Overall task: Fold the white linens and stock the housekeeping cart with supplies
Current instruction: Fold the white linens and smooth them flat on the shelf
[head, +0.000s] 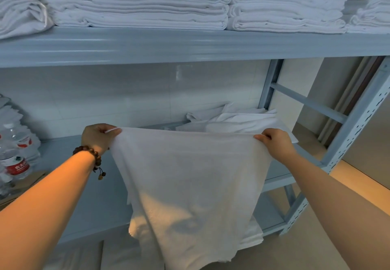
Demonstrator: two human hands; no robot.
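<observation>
Left hand, right hand in pinch grip on white linen top corners; long axis vertical.

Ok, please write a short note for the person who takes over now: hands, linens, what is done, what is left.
Left hand pinches one top corner of the white linen; right hand pinches the other. It hangs spread, not yet folded.
Folded stacks lie on the upper shelf; loose linens lie on the middle shelf.
Left: fold this one and the loose ones. Stocking: cannot tell from here.
</observation>
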